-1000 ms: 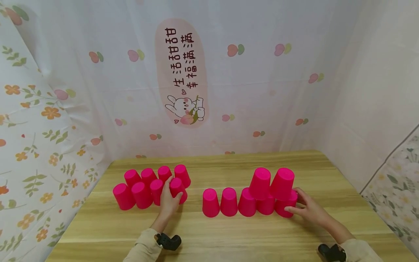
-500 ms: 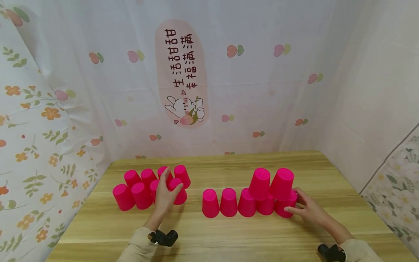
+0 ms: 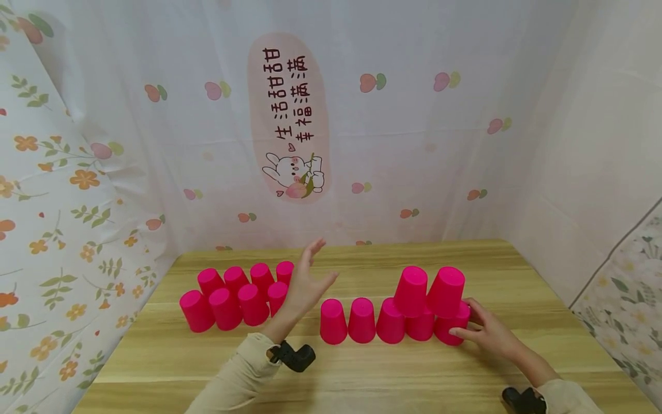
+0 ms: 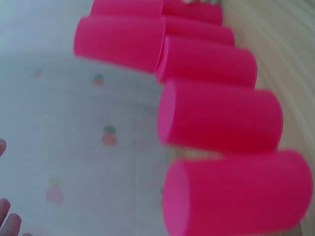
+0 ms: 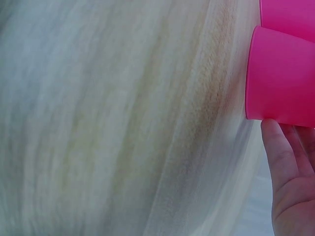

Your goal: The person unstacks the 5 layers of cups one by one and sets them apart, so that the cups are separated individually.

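My left hand [image 3: 305, 287] is raised with fingers and thumb spread and nothing in it, between the left group of pink cups and the row on the right. In the left wrist view its fingertips [image 4: 10, 223] show at the left edge. My right hand [image 3: 488, 328] holds the rightmost bottom cup [image 3: 449, 332] from its right side, thumb in front and fingers behind. The right wrist view shows a digit at that cup's [image 5: 283, 78] side. Two upside-down cups, one left [image 3: 411, 290] and one right [image 3: 446, 292], stand on the bottom row.
At the left of the wooden table [image 3: 362, 379], several upside-down pink cups [image 3: 226, 309] stand in two rows. The bottom row on the right continues leftward with more upside-down cups [image 3: 333, 322]. A patterned curtain [image 3: 393, 144] hangs behind the table.
My left hand has let go of the front-right cup of the left group, lifted, and moved right. My right hand and the row beside it have stayed in place.
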`<action>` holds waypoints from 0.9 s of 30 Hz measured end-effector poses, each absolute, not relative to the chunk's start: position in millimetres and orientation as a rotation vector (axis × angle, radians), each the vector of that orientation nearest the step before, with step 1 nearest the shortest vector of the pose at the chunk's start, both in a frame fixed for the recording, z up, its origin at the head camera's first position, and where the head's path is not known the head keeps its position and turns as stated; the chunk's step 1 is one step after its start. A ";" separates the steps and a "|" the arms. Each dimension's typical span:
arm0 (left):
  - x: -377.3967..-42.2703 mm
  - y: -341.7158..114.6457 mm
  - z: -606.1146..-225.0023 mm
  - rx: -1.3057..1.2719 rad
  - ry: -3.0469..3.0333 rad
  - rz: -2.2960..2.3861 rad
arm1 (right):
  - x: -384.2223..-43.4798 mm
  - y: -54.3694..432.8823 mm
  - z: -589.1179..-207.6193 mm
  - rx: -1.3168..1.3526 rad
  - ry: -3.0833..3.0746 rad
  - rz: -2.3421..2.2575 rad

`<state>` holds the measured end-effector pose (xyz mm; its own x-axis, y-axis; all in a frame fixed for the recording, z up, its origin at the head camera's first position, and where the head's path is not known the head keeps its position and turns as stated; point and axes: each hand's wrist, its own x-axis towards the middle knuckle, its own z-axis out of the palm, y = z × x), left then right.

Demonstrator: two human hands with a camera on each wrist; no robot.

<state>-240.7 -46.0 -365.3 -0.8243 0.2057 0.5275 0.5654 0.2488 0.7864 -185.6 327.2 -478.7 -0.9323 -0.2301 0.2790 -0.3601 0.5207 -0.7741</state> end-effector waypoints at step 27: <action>-222.7 79.8 -399.7 -0.920 -2.479 -1.778 | -186.7 329.8 -480.9 0.530 -2.590 1.438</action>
